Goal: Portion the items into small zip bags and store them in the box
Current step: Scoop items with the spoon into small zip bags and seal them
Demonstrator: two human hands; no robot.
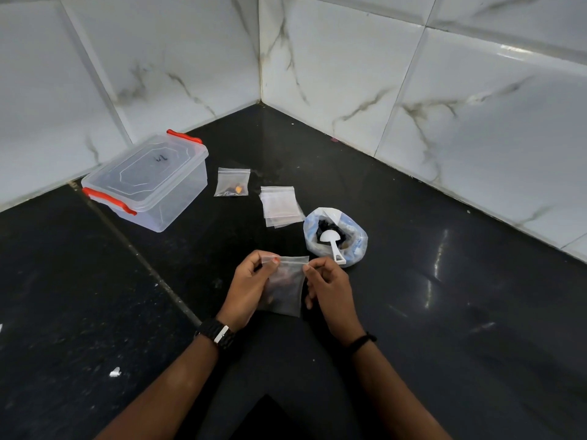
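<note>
While I hold the small zip bag [283, 285] upright between both hands, its mouth faces up so that the dark bits inside stay at the bottom and the seal strip lies level for pinching. My left hand [246, 292] has thumb and forefinger closed narrowly on the top left corner, the other fingers curled loosely behind the film. My right hand [330, 292] pinches the top right corner in the same way, nearly closed, holding nothing but the bag. I judge that I am at the sealing step, though I cannot tell whether the strip is pressed shut yet.

Just beyond my right hand sits the open supply bag [336, 237], its rim rolled down so the dark contents are easy to reach, with the white scoop [332, 241] resting in it, handle toward me. The stack of empty zip bags [279, 206] lies near it, close for the next portion. A filled zip bag [232, 182] lies flat beside the clear storage box [149, 185], whose lid is on with red clips, well apart from my hands on the black counter [444, 312].
</note>
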